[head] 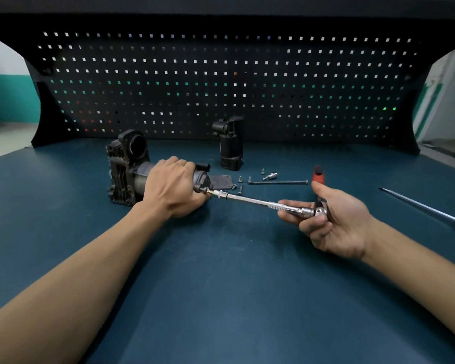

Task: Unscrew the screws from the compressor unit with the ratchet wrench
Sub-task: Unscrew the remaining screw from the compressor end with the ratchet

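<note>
Head view: left hand (172,187) clamps the compressor (124,174), right hand (336,219) curls round the wrench (260,202), tip on a screw (205,190) at the left fingertips (201,200). Tilt the wrench and it'll probably slip off.

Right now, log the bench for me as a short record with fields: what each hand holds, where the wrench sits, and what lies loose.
Left hand: grips the compressor round its grey barrel, on the table
Right hand: holds the ratchet wrench at its head, red handle pointing away
Wrench tip: set against a screw at the compressor's end
Loose behind the wrench: small screws, long bolt, socket, cover plate
Back: black upright part
Far right: screwdriver
</note>
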Available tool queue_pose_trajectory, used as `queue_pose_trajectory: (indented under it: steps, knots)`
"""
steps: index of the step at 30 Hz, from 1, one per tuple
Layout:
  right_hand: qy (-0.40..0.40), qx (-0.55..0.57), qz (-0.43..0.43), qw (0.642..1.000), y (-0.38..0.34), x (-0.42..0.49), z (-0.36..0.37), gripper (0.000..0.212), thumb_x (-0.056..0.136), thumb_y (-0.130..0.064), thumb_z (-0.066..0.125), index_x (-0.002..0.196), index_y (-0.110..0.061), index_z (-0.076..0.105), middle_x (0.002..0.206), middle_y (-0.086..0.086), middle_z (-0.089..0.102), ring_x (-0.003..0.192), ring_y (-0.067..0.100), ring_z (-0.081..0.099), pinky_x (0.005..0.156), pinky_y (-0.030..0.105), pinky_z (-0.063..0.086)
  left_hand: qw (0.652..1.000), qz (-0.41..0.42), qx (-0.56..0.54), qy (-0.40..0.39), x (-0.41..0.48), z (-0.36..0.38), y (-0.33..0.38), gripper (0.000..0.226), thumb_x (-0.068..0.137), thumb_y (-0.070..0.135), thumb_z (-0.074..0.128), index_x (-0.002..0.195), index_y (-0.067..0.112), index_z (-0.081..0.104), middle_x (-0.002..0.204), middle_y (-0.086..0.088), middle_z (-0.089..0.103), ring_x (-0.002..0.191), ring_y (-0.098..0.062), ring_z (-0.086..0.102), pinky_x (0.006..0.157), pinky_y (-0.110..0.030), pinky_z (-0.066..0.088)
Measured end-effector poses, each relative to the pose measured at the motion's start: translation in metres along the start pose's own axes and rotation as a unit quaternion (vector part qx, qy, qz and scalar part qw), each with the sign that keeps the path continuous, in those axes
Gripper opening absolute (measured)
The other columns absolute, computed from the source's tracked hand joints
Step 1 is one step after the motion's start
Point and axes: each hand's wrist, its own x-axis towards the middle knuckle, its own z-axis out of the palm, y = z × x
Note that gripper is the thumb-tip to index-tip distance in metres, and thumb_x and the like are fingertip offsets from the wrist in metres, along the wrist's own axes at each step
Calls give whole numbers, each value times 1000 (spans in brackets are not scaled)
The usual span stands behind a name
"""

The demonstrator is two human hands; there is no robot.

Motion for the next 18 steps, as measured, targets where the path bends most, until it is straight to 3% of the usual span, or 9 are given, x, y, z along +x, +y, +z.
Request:
queue_pose_trajectory:
  steps: [3, 6, 8, 11, 13, 15, 18]
  knots:
    - [-18, -35, 8, 999, -1, -1, -2, 76, 95, -67, 36, 95, -4, 78, 88, 20, 71, 32, 10, 42, 28, 18, 36, 1000, 1, -8, 2, 1, -1, 0, 68, 69, 69, 36, 100, 19, 70, 88, -1, 69, 87, -25, 57, 80, -36, 43]
    - [-24, -110, 10, 994, 0, -3, 3, 39, 78, -46, 69, 89, -9, 78, 88, 16, 71, 31, 8, 39, 28, 16, 32, 1000, -2, -20, 7, 2, 0, -2, 69, 68, 71, 34, 98, 20, 70, 88, 0, 69, 87, -24, 57, 79, -36, 44]
    - [-19, -154, -22, 988, 4, -2, 2, 29, 65, -33, 78, 85, -12, 78, 84, 11, 72, 32, 6, 37, 30, 15, 29, 1000, -5, -21, 13, 1, 2, -3, 67, 67, 72, 37, 97, 22, 70, 88, 3, 69, 87, -22, 57, 78, -35, 43]
    - [3, -290, -123, 949, 11, -1, -1, 24, 66, -28, 79, 87, -16, 79, 78, 11, 70, 36, 10, 36, 37, 18, 27, 1000, -5, -17, 21, 1, 4, -2, 63, 65, 73, 40, 92, 23, 68, 86, 5, 68, 86, -22, 58, 76, -35, 40]
    - [34, -411, -218, 884, 14, 0, -4, 16, 72, -24, 80, 87, -19, 78, 76, 13, 70, 40, 15, 41, 40, 21, 32, 1000, 2, -16, 19, 1, 2, -3, 62, 65, 75, 40, 89, 24, 65, 86, 5, 67, 86, -22, 58, 77, -35, 39]
    - [59, -534, -307, 786, 13, 2, -9, 14, 82, -17, 80, 90, -29, 78, 78, 2, 74, 50, 12, 53, 50, 19, 43, 1000, 8, -19, -1, 3, 0, -4, 62, 65, 77, 39, 90, 25, 60, 89, 5, 66, 89, -22, 58, 80, -37, 39]
    - [60, -642, -424, 636, 9, 6, -17, 29, 88, -14, 75, 107, -36, 73, 99, -19, 73, 89, -5, 66, 79, 6, 45, 999, 9, -23, -34, 8, -3, -7, 63, 65, 77, 40, 95, 25, 57, 98, 3, 64, 97, -24, 57, 85, -39, 39]
